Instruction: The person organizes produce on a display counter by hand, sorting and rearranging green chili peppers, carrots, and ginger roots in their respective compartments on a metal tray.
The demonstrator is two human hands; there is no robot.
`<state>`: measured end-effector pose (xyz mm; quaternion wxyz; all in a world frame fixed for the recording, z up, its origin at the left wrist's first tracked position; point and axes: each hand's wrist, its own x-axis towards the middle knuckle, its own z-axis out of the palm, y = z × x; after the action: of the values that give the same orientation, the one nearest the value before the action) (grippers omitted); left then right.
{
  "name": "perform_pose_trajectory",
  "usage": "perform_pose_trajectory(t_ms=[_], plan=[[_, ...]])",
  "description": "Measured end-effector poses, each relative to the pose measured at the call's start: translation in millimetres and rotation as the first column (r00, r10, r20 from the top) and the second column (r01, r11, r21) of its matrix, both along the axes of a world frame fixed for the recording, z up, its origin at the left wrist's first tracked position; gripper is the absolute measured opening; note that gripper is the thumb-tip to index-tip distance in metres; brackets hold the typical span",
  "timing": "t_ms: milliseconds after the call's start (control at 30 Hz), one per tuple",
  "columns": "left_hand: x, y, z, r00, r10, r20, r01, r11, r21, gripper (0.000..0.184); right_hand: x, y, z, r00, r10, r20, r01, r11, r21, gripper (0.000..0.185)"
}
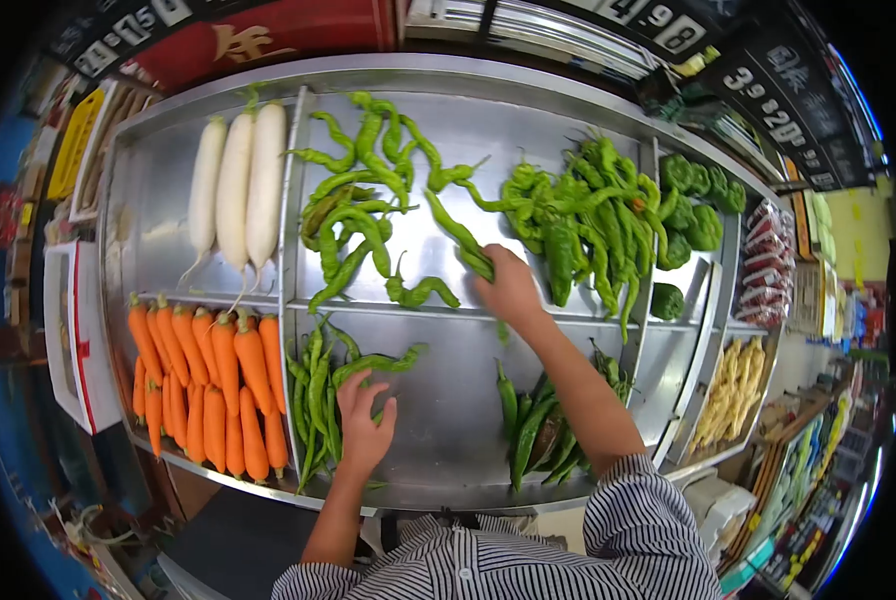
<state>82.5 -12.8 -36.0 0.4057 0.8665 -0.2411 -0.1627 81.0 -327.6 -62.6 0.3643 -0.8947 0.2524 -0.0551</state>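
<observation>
Across the divided metal tray (438, 425), pepper heap (603, 200) at right, our hands work apart: the left hand (366, 430) spreads loosely beside the slender peppers (318, 400); the right hand (510, 285) clasps the near end of the long green pepper (453, 228) in the upper middle compartment. We judge it light, smooth, snappable; its thicker middle suits a gentle pinch.

A long, wrinkled green pepper (454, 226) slants from the right hand (509, 287); slim peppers (318, 400) lie bunched beside the left hand (366, 425).
</observation>
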Motion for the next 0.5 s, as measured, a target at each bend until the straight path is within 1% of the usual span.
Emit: perform_pose_trajectory(t_ms=[67, 100, 133, 167, 200, 233, 333, 367, 400, 433, 467, 500], plan=[[-4.1, 6.4, 1.2, 0.999, -0.03, -0.034, 0.031, 0.999, 0.028, 0.022, 29.0, 23.3, 0.9, 0.956, -0.132, 0.262, 0.089, 0.982, 0.169, 0.045], [-4.6, 10.6, 0.3, 0.999, -0.039, -0.033, 0.04, 0.998, 0.047, 0.021, 49.9, 34.9, -4.8, 0.922, -0.186, 0.341, 0.112, 0.968, 0.225, 0.045], [-6.4, 12.5, -3.0, 0.998, -0.061, -0.036, 0.063, 0.997, 0.054, 0.02, 71.4, 41.4, 4.4, 0.929, -0.142, 0.342, 0.088, 0.982, 0.168, 0.047], [-8.1, 10.4, -6.1, 0.996, -0.078, -0.039, 0.081, 0.995, 0.06, 0.02, 86.6, 55.5, 26.6, 0.898, -0.17, 0.405, 0.124, 0.983, 0.136, 0.048], [-8.2, 6.2, -6.3, 0.994, -0.084, -0.068, 0.088, 0.995, 0.05, 0.019, 104.6, 59.5, 36.5, 0.832, -0.139, 0.536, 0.104, 0.99, 0.096, 0.05], [-8.3, 5.3, -4.1, 0.993, -0.074, -0.095, 0.079, 0.996, 0.049, 0.019, 120.0, 60.8, 50.4, 0.774, -0.2, 0.6, 0.137, 0.979, 0.15, 0.042], [-7.6, 11.7, -1.2, 0.991, -0.049, -0.126, 0.058, 0.996, 0.067, 0.019, 132.3, 33.4, 71.0, 0.704, -0.229, 0.672, 0.069, 0.964, 0.257, 0.033], [-6.5, 12.6, -1.8, 0.991, -0.038, -0.127, 0.047, 0.997, 0.068, 0.019, 124.0, 19.6, 75.7, 0.698, -0.255, 0.669, 0.117, 0.963, 0.245, 0.023], [-4.8, 14.8, -1.7, 0.991, -0.026, -0.133, 0.034, 0.998, 0.057, 0.018, 111.9, 3.7, 67.2, 0.638, -0.249, 0.728, 0.204, 0.967, 0.151, 0.021], [-3.7, 16.8, -1.1, 0.99, -0.014, -0.142, 0.02, 0.999, 0.046, 0.018, 92.6, -15.2, 59.8, 0.62, -0.23, 0.751, 0.321, 0.947, 0.025, 0.021], [-3.4, 17.7, -0.7, 0.988, -0.001, -0.153, 0.006, 0.999, 0.037, 0.018, 64.5, -35.4, 60.4, 0.674, -0.144, 0.725, 0.394, 0.9, -0.188, 0.026], [-2.7, 17.7, -0.5, 0.981, 0.025, -0.192, -0.02, 0.999, 0.028, 0.018, 39.7, -50.0, 57.3, 0.719, -0.153, 0.678, 0.454, 0.841, -0.292, 0.032]])
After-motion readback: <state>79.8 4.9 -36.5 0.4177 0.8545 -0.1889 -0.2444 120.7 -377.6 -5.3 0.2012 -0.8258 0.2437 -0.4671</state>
